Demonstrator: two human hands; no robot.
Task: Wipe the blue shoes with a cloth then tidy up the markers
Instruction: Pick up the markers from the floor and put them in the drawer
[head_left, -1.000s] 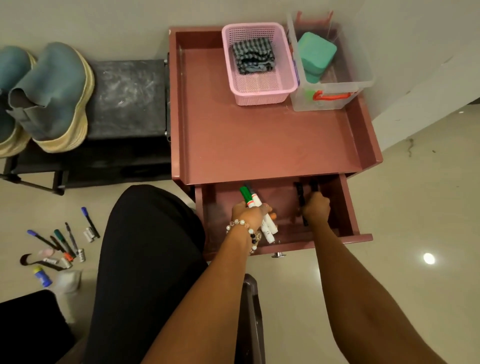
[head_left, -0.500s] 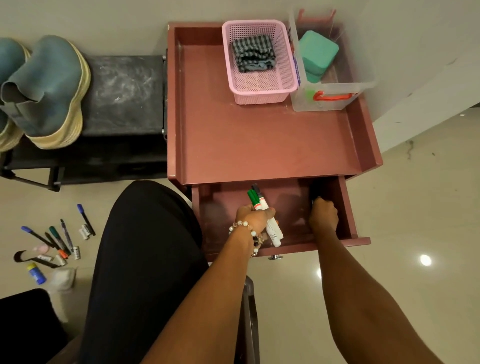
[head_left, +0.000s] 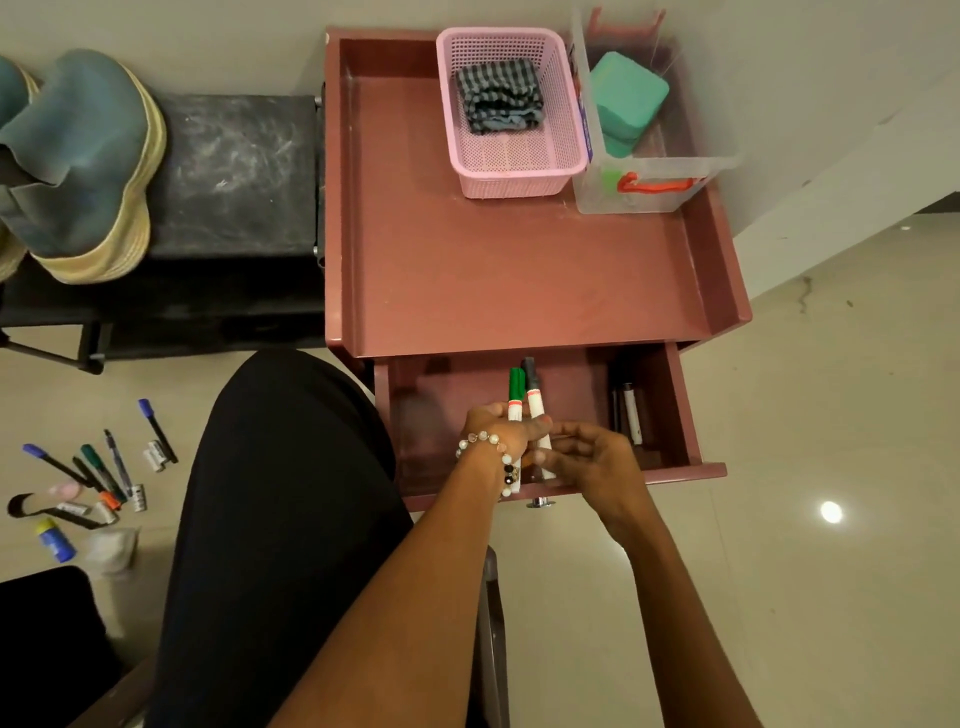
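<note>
Blue shoes (head_left: 78, 161) upright on black rack, far left. Striped cloth (head_left: 498, 98) folded in pink basket. Green-capped and grey-capped markers (head_left: 524, 400) held over open drawer; more markers (head_left: 98, 467) scattered on floor, left.

Dim warm indoor light, soft overall, wide-angle warp.
Bright glare spot on the glossy floor (head_left: 831, 512) at right; drawer (head_left: 670, 410) interior shadowed at its right end; right hand (head_left: 592, 462) slightly motion-blurred; edges bend outward; dark lap nearly detail-free.
</note>
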